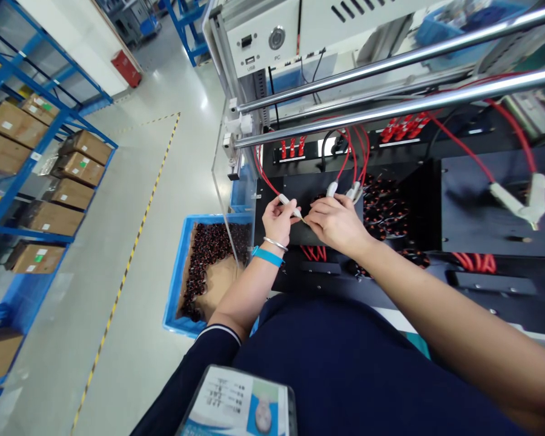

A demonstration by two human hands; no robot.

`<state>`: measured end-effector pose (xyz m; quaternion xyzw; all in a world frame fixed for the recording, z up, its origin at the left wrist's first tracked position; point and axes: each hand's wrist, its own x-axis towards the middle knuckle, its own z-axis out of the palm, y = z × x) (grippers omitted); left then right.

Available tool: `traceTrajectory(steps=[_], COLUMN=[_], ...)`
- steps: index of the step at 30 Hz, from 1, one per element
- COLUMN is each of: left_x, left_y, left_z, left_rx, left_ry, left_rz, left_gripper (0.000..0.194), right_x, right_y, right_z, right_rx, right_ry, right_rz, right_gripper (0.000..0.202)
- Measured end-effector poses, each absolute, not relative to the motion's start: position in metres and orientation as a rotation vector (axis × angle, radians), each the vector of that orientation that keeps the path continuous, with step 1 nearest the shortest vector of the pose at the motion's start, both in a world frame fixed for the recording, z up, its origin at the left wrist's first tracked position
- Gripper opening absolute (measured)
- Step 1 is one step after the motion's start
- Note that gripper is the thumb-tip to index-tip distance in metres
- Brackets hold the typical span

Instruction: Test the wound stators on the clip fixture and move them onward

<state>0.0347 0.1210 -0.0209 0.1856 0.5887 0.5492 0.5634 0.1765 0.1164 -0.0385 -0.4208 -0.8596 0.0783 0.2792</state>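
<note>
My left hand (278, 219) pinches a white clip (290, 204) that ends a red cable (266, 178). Close on its right, my right hand (335, 223) has its thumb and fingers pressed together at the clip's tip, where a thin yellowish piece (303, 220) shows between the two hands. What my right fingertips grip is too small to name. Just beyond my right hand, more white clips (354, 191) on red cables lie on the black bench panel (295, 183). Small black and orange parts (385, 206) are piled right of that hand.
Two metal rails (381, 112) cross above the bench. A clear panel (222, 200) stands at its left edge. Below left, a blue bin (175, 284) holds many small dark parts. Larger white clips (520, 203) lie at the right. Shelves with cardboard boxes (72, 189) stand far left.
</note>
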Motion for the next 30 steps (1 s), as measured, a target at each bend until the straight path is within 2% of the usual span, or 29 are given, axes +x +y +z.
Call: traceTrajectory(steps=[7,12,16,20,22,25,28,30], left_x=[0.015,-0.013,-0.021,-0.023,-0.023,-0.021,-0.008,0.011], left_y=[0.096,0.038,-0.006,-0.023,-0.025,-0.023,-0.018,-0.014], left_z=[-0.024,-0.011,0.003,0.012,0.016,0.019,0.015,0.011], left_rx=[0.560,0.650,0.717,0.813,0.850,0.886,0.931,1.001], left_ry=[1.524,1.626,1.626,1.626,1.641,1.638,1.584,1.524], left_rz=[1.292,1.398,1.367,1.322,1.315,1.332,1.286,1.197], left_gripper=[0.052,0.056,0.054,0.048,0.046,0.043,0.042,0.040], right_x=[0.167,0.131,0.099,0.088,0.100,0.154,0.240,0.302], right_y=[0.087,0.041,0.036,0.044,0.040,0.011,-0.050,-0.104], right_z=[-0.028,-0.048,-0.062,-0.051,-0.040,-0.023,-0.008,-0.004], right_rx=[-1.107,-0.809,-0.840,-1.002,-1.063,-1.063,-1.157,-1.368], right_ry=[-2.290,-2.663,-2.891,-2.881,-2.827,-2.518,-2.036,-1.812], right_rz=[0.093,0.393,0.628,0.671,0.713,0.950,1.164,1.193], right_gripper=[0.024,0.030,0.030,0.024,0.026,0.031,0.021,0.024])
